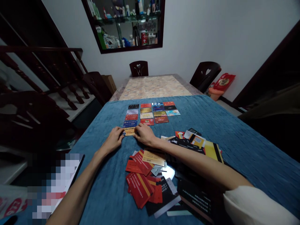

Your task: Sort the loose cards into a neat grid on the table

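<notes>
- One gold card (129,131) lies flat at the near end of the left column, between the two hands.
- The left hand (115,137) has its fingers bent at the card's left end; the right hand (144,134) has its fingers curled at the right end. I cannot tell whether they pinch it or only press.
- Laid-out cards: five in the left column, counting the gold one; four in the next; three at far right. In the third column, one gold-toned and one red are distinct; the blue (158,107) beyond them may be one or two.
- One loose pile (140,189) of overlapping cards, mostly red and black, is near and to the right, partly under the right forearm; too stacked to count. One yellow card (212,150) shows at its right.
- Surface: a blue cloth (222,131) over the near table; the far end shows tan patterned top (152,88).
- Room: three chairs are distinct, at left, far (138,68) and right. One railing (42,49) is left, one glass-shelved cabinet (126,29) far, one red bag (224,82) far right.
- Edges: the columns lie well inside both side edges. Cloth stretches widely to their right and more narrowly to their left; a strip separates them from the pile.
</notes>
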A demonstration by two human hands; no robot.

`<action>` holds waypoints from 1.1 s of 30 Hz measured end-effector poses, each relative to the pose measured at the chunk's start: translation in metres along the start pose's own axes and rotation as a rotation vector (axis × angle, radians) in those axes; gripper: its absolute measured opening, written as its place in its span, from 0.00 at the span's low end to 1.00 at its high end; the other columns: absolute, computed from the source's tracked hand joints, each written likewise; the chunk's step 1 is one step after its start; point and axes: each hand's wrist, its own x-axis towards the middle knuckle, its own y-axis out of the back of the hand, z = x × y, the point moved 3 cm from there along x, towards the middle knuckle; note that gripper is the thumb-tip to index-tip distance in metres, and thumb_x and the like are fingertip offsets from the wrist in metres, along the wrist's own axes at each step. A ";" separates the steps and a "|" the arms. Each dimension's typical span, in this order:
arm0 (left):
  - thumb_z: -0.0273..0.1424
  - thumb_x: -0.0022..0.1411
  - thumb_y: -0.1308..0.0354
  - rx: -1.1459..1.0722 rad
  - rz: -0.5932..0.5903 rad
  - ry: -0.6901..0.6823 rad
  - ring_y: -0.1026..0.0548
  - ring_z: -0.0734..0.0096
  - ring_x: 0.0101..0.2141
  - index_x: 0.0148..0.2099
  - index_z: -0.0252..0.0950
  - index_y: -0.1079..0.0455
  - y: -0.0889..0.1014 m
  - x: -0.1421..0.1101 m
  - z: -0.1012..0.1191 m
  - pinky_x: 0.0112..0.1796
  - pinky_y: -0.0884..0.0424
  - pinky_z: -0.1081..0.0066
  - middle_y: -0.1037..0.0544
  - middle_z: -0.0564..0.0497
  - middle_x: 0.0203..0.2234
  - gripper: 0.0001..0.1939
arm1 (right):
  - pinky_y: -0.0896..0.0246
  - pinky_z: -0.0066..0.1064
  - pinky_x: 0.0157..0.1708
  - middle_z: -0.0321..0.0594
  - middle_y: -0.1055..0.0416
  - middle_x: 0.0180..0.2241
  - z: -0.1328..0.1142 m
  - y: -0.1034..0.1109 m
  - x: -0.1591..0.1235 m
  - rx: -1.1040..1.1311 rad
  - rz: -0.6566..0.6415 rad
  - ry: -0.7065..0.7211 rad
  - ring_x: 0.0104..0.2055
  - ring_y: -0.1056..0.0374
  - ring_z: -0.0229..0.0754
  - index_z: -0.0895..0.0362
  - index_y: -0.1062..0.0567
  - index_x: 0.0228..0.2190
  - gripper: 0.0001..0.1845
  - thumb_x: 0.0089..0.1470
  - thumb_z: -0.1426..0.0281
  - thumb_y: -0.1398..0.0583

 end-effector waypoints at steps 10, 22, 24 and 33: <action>0.30 0.61 0.51 0.043 0.075 -0.007 0.29 0.56 0.43 0.46 0.34 0.29 -0.003 0.002 0.002 0.48 0.30 0.55 0.26 0.41 0.41 0.14 | 0.37 0.36 0.42 0.43 0.27 0.47 -0.001 0.001 0.000 -0.049 -0.008 0.035 0.49 0.35 0.49 0.55 0.24 0.42 0.12 0.61 0.65 0.45; 0.31 0.59 0.51 0.104 0.099 0.031 0.27 0.60 0.36 0.38 0.36 0.34 0.007 0.002 0.012 0.40 0.28 0.61 0.29 0.45 0.35 0.07 | 0.40 0.30 0.42 0.46 0.26 0.47 0.013 0.012 0.005 0.047 -0.058 0.146 0.47 0.30 0.45 0.58 0.24 0.46 0.15 0.58 0.71 0.42; 0.32 0.59 0.51 0.104 0.106 0.034 0.27 0.61 0.36 0.38 0.36 0.34 0.008 0.002 0.013 0.40 0.28 0.62 0.30 0.46 0.35 0.07 | 0.40 0.30 0.41 0.46 0.25 0.47 0.015 0.015 0.003 0.061 -0.063 0.157 0.46 0.30 0.45 0.59 0.24 0.46 0.15 0.57 0.72 0.41; 0.31 0.61 0.51 0.203 0.142 -0.017 0.28 0.56 0.44 0.39 0.35 0.31 0.017 -0.002 0.029 0.46 0.31 0.57 0.27 0.42 0.41 0.09 | 0.42 0.32 0.42 0.45 0.24 0.44 0.030 0.040 -0.022 0.037 -0.035 0.247 0.47 0.32 0.45 0.59 0.22 0.42 0.13 0.56 0.75 0.42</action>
